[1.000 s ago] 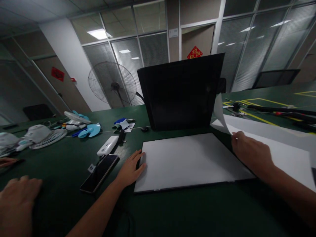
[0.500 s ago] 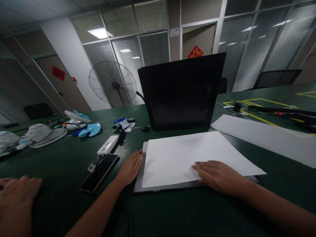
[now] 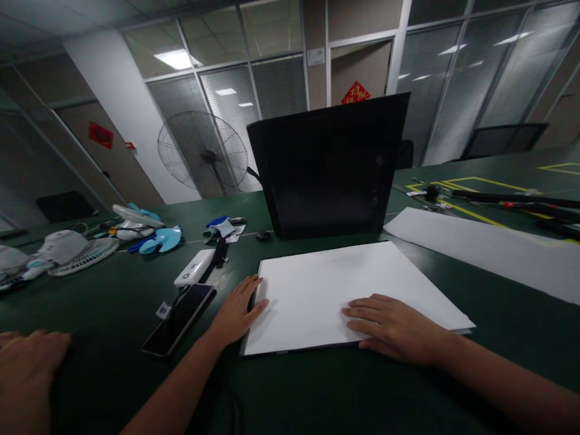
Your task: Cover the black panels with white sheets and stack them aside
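From my remote station I have a white sheet point(image 3: 317, 284) lying on a thin dark-edged panel point(image 3: 290, 351), itself flat in the middle of the green table point(image 3: 317, 393). The sheet covers nearly the whole panel; a dark strip shows along the near and left edges, and at the near right corner a pale layer shows just under the paper.

My left hand point(image 3: 235, 311) is at the left edge of the sheet, fingers extended and thumb spread onto the paper, released rather than gripping. My right hand point(image 3: 394, 326) lies palm down over the near edge, right of the middle, fingers loosely extended on the paper and grasping nothing.

Behind the panel, toward the table's far edge, a large black board point(image 3: 335, 169) stands tilted. To its right a long white sheet point(image 3: 489, 254) runs toward the table's right side. Left of my left hand lies a smartphone point(image 3: 179, 320), with a white handheld device point(image 3: 194, 267) just beyond it. Farther left are a light blue fan blade point(image 3: 163, 240) and a white fan grille point(image 3: 86, 257). A co-worker's hand point(image 3: 34, 353) rests near the table's left side, partly cut off by my view.
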A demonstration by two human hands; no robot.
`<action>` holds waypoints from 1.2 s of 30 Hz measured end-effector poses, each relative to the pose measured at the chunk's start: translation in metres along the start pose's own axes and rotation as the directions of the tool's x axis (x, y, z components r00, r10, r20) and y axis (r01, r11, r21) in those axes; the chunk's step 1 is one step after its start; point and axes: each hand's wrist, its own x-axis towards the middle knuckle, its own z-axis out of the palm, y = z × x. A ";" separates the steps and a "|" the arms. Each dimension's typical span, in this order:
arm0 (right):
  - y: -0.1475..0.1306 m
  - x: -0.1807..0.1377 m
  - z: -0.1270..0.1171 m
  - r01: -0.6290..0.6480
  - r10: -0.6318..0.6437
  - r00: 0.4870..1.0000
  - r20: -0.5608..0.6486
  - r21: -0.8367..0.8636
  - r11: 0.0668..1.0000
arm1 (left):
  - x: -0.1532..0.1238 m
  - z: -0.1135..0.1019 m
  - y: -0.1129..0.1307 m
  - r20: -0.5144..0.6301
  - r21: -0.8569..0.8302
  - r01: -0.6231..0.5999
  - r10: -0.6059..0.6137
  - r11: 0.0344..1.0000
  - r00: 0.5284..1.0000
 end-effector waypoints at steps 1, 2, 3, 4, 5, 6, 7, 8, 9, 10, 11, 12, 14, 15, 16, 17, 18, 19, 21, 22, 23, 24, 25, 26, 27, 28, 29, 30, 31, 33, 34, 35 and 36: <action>-0.001 0.000 -0.001 -0.002 0.002 1.000 0.020 0.000 1.000 | 0.000 -0.001 0.001 0.003 0.004 -0.002 0.002 1.000 1.000; -0.002 0.001 -0.003 -0.003 0.003 0.999 0.039 0.001 1.000 | 0.000 -0.002 0.002 0.009 0.008 -0.002 0.002 1.000 1.000; -0.003 0.001 -0.003 -0.004 0.003 0.999 0.052 0.004 1.000 | 0.000 -0.003 0.002 0.017 0.013 -0.001 0.001 1.000 1.000; -0.005 0.002 -0.004 -0.006 0.005 0.998 0.058 0.009 1.000 | 0.000 -0.003 0.003 0.025 0.017 0.002 -0.002 1.000 1.000; -0.006 0.002 -0.004 -0.009 0.008 0.998 0.058 0.021 1.000 | 0.000 -0.004 0.004 0.032 0.020 0.006 -0.006 1.000 0.999; -0.007 0.003 -0.004 -0.013 0.011 0.999 0.052 0.038 0.999 | 0.000 -0.004 0.004 0.037 0.021 0.009 -0.010 1.000 0.999; -0.008 0.003 -0.005 -0.015 0.012 0.999 0.045 0.058 0.998 | 0.001 -0.005 0.004 0.037 0.022 0.010 -0.011 1.000 0.999; -0.007 0.003 -0.005 -0.016 0.013 0.999 0.042 0.080 0.997 | 0.001 -0.004 0.003 0.032 0.022 0.010 -0.011 1.000 0.999; -0.004 0.002 -0.006 -0.019 0.015 0.999 0.042 0.099 0.995 | 0.001 -0.004 0.003 0.027 0.022 0.010 -0.010 1.000 1.000; 0.001 0.000 -0.007 -0.031 0.027 0.999 0.036 0.110 0.993 | 0.001 -0.003 0.002 0.023 0.022 0.009 -0.009 1.000 1.000; 0.011 -0.003 -0.008 -0.061 0.061 0.998 0.009 0.108 0.992 | 0.001 -0.003 0.001 0.022 0.022 0.008 -0.009 1.000 1.000; 0.024 -0.009 -0.009 -0.119 0.123 0.992 -0.040 0.089 0.989 | 0.002 -0.002 0.000 0.025 0.024 0.009 -0.009 1.000 1.000; 0.061 -0.027 -0.013 -0.324 0.322 0.927 -0.195 0.018 0.946 | 0.002 -0.002 0.000 0.038 0.032 0.013 -0.014 0.999 0.999; 0.083 -0.039 -0.014 -0.459 0.436 0.857 -0.275 -0.023 0.888 | 0.002 -0.001 -0.001 0.045 0.036 0.014 -0.016 0.999 0.999; 0.106 -0.054 -0.015 -0.593 0.546 0.774 -0.321 -0.065 0.803 | 0.002 -0.002 -0.001 0.050 0.037 0.015 -0.017 0.999 0.999; 0.129 -0.070 -0.016 -0.714 0.650 0.677 -0.345 -0.096 0.693 | 0.002 -0.002 -0.001 0.051 0.037 0.013 -0.014 0.999 0.999; 0.149 -0.086 -0.017 -0.808 0.742 0.579 -0.337 -0.119 0.577 | 0.002 -0.002 -0.001 0.048 0.035 0.006 -0.008 0.999 0.999; 0.166 -0.101 -0.018 -0.877 0.818 0.479 -0.318 -0.129 0.463 | 0.002 -0.002 -0.002 0.043 0.032 -0.001 0.000 1.000 0.999; 0.189 -0.126 -0.019 -0.944 0.900 0.330 -0.285 -0.127 0.305 | 0.002 -0.001 -0.003 0.032 0.028 -0.016 0.016 0.999 0.999; 0.195 -0.135 -0.020 -0.958 0.921 0.283 -0.269 -0.120 0.260 | 0.002 -0.001 -0.003 0.029 0.030 -0.022 0.021 0.999 0.999; 0.198 -0.140 -0.021 -0.966 0.933 0.256 -0.254 -0.114 0.234 | 0.002 -0.001 -0.004 0.029 0.033 -0.025 0.024 0.999 0.999; 0.198 -0.143 -0.022 -0.969 0.941 0.240 -0.238 -0.113 0.219 | 0.002 -0.001 -0.004 0.029 0.037 -0.027 0.026 0.999 0.999; 0.196 -0.143 -0.022 -0.970 0.946 0.233 -0.224 -0.116 0.212 | 0.002 -0.001 -0.004 0.031 0.041 -0.029 0.028 0.999 0.999; 0.194 -0.141 -0.023 -0.970 0.948 0.233 -0.217 -0.123 0.210 | 0.002 -0.001 -0.004 0.032 0.045 -0.031 0.030 0.999 0.999; 0.190 -0.137 -0.025 -0.968 0.948 0.238 -0.214 -0.132 0.213 | 0.002 -0.001 -0.004 0.034 0.048 -0.032 0.030 0.998 0.999; 0.186 -0.133 -0.026 -0.966 0.946 0.244 -0.212 -0.141 0.218 | 0.002 -0.001 -0.004 0.034 0.051 -0.031 0.030 0.998 0.999; 0.181 -0.129 -0.028 -0.964 0.945 0.248 -0.213 -0.150 0.219 | 0.002 -0.002 -0.004 0.034 0.055 -0.030 0.029 0.998 0.999; 0.176 -0.125 -0.031 -0.964 0.945 0.246 -0.216 -0.159 0.214 | 0.002 -0.002 -0.003 0.033 0.059 -0.028 0.026 0.998 0.999; 0.170 -0.120 -0.033 -0.965 0.945 0.238 -0.222 -0.166 0.204 | 0.002 -0.002 -0.003 0.034 0.064 -0.025 0.023 0.998 0.999; 0.156 -0.109 -0.039 -0.969 0.943 0.213 -0.257 -0.176 0.171 | 0.001 -0.003 -0.002 0.036 0.071 -0.023 0.021 0.997 0.999; 0.148 -0.103 -0.041 -0.971 0.937 0.204 -0.284 -0.177 0.157 | 0.001 -0.003 -0.002 0.039 0.072 -0.025 0.022 0.997 0.999; 0.139 -0.096 -0.043 -0.972 0.927 0.205 -0.312 -0.178 0.155 | 0.001 -0.003 -0.002 0.039 0.073 -0.028 0.025 0.997 0.999; 0.129 -0.088 -0.044 -0.969 0.915 0.221 -0.337 -0.180 0.168 | 0.001 -0.003 -0.002 0.036 0.074 -0.032 0.029 0.997 0.999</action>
